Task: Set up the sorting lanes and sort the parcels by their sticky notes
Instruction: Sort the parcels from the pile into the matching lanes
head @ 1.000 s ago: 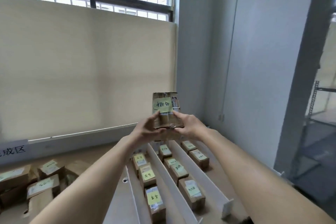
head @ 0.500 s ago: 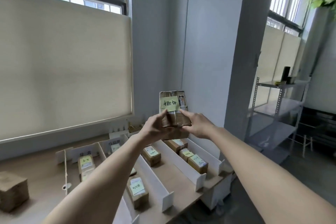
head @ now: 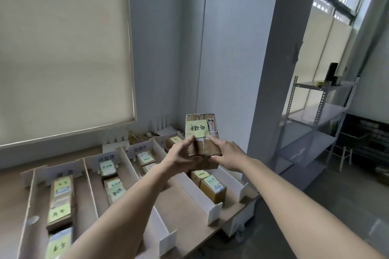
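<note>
1. Nearest the camera, at the table's (head: 12, 191) front-left corner: the leftmost lane already has a row of brown cardboard parcels with yellow-green sticky notes (head: 60, 202), so I'd say the sorting is well underway. The front one is cut off by the bottom of the shot.

2. White foam-board dividers (head: 202, 193) are standing and split the wooden table into four lanes, so lane setup looks done. The next lane over has a few parcels too.

3. Both forearms cover big chunks of the two right-hand lanes, so no real count there. I can make out two boxes near the table's right edge.

4. Mid-air over those lanes: a small brown taped cardboard parcel (head: 203, 143), note facing the camera. The left hand (head: 182, 156) pinches its near left edge, the right hand (head: 226, 153) holds the right side with one finger laid on top. It's not in any lane yet.

5. At the far edge, white lane label cards (head: 106, 159) have handwriting I can't read reliably. The held note's writing is blurry too, so which lane it belongs in is a guess.
</note>
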The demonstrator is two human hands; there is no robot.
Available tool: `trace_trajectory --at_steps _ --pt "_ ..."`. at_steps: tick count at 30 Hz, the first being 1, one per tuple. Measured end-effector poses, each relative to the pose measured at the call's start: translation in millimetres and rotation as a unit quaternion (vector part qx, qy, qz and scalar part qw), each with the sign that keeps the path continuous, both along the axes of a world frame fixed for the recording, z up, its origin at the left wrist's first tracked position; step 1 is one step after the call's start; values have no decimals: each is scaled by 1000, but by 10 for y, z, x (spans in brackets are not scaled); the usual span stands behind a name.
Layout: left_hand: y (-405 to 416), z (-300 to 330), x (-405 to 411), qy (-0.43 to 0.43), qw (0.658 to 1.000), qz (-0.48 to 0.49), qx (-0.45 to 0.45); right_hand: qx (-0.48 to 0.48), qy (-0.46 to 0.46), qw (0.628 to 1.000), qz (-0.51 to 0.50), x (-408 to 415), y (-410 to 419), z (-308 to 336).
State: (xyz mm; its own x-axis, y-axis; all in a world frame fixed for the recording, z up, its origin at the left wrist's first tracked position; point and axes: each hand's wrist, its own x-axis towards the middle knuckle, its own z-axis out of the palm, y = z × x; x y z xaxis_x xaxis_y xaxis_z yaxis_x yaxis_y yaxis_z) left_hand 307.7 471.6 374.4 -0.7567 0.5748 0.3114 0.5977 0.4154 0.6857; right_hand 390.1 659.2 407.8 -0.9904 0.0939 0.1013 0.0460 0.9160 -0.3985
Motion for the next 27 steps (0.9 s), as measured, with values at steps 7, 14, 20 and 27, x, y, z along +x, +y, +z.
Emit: trace_trajectory --at_steps 7,14,20,27 --pt "459 -536 -994 -73 997 0 37 27 -58 998 14 -1119 488 -358" --pt "442 -1004 -1555 -92 994 47 25 36 -104 993 50 -1981 540 -843" --pt "297 -1722 -1882 -145 981 128 -27 22 -166 980 111 -2566 449 -1594" --pt "161 -2849 -2028 -205 954 203 -85 6 -240 953 184 -3019 338 -2770"
